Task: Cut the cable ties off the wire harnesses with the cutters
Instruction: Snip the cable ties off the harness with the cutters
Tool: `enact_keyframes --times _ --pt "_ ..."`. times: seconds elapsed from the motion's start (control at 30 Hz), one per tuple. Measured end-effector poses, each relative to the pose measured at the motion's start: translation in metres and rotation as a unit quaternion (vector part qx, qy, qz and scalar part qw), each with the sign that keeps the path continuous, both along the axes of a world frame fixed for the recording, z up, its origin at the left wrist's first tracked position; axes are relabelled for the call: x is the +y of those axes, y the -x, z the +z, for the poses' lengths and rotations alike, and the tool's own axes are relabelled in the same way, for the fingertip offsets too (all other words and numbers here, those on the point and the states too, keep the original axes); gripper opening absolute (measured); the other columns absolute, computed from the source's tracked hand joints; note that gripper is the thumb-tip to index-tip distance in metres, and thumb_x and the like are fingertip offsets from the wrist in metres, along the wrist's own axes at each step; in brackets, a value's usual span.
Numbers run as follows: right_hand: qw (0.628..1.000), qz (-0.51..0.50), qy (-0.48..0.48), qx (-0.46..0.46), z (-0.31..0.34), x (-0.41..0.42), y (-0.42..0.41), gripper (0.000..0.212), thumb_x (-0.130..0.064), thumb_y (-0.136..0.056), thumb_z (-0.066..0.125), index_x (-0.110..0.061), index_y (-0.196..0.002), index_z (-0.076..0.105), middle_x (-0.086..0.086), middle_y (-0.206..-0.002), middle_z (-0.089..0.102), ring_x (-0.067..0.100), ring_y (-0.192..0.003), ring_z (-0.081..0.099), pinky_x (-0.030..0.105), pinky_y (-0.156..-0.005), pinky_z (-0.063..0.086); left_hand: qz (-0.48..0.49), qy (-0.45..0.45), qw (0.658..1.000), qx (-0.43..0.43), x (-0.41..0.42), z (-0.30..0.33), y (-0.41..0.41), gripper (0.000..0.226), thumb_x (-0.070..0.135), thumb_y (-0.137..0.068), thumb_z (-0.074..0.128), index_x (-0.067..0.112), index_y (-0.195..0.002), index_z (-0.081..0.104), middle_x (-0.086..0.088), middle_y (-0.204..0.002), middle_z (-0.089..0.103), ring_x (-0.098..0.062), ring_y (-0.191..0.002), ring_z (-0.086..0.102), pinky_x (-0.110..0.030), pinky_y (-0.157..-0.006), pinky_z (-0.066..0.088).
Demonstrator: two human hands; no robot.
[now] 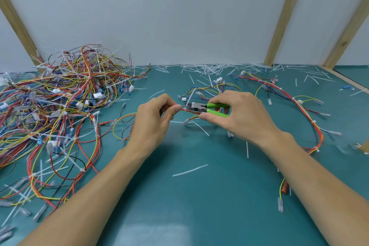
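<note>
Now cutters (201, 108) meet the harness (187, 112) between both hands' fingers (175, 108).

Likely a workshop bench: green mat (199, 205) (wire pile (56, 102)).

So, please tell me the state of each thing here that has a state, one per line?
left hand: pinches the wire bundle
right hand: grips the cutters
cutters: tip at a white cable tie
harness pile: tangled, ties on
cut tie pieces: loose on the mat
</note>
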State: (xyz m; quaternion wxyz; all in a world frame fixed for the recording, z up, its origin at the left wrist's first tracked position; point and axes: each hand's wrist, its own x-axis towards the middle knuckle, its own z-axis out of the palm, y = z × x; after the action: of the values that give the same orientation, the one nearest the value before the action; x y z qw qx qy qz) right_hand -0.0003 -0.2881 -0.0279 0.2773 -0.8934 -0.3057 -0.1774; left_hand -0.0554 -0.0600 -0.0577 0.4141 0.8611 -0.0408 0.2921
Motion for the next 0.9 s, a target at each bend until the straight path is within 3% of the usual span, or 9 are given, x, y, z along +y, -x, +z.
enact_keyframes --times 0.23,0.5,0.9 --pt "1.0 0.005 0.004 0.006 -0.0033 -0.0004 -0.0029 0.035 -0.07 -0.081 0.069 -0.036 -0.084 0.075 -0.012 -0.073 0.063 0.009 -0.068 0.052 0.033 -0.062 0.042 0.005 -0.019 1.0 -0.014 -0.0012 0.0008 0.002 0.015 0.028 -0.095 0.069 0.024 -0.081 0.064 0.028 -0.066 0.057 -0.001 -0.059 0.047 -0.016 -0.056 0.03" --pt "0.998 0.023 -0.003 0.05 -0.0045 0.0004 -0.0025 0.033 -0.067 -0.081 0.069 -0.036 -0.072 0.071 -0.008 -0.058 0.057 0.014 -0.058 0.047 0.032 -0.055 0.037 0.002 -0.027 0.999 -0.037 -0.0012 0.0007 0.0026 0.013 0.026 -0.094 0.069 0.029 -0.083 0.064 0.031 -0.076 0.06 -0.016 -0.068 0.053 -0.037 -0.066 0.043" --pt "0.996 0.015 -0.01 0.082 -0.0031 0.002 0.0 0.036 -0.066 -0.082 0.069 -0.031 -0.073 0.075 0.0 -0.058 0.056 0.015 -0.057 0.041 0.031 -0.054 0.036 -0.001 -0.024 0.998 -0.053 0.0007 -0.001 0.0007 0.011 0.026 -0.094 0.069 0.025 -0.084 0.066 0.029 -0.075 0.06 -0.009 -0.068 0.053 -0.034 -0.065 0.041"
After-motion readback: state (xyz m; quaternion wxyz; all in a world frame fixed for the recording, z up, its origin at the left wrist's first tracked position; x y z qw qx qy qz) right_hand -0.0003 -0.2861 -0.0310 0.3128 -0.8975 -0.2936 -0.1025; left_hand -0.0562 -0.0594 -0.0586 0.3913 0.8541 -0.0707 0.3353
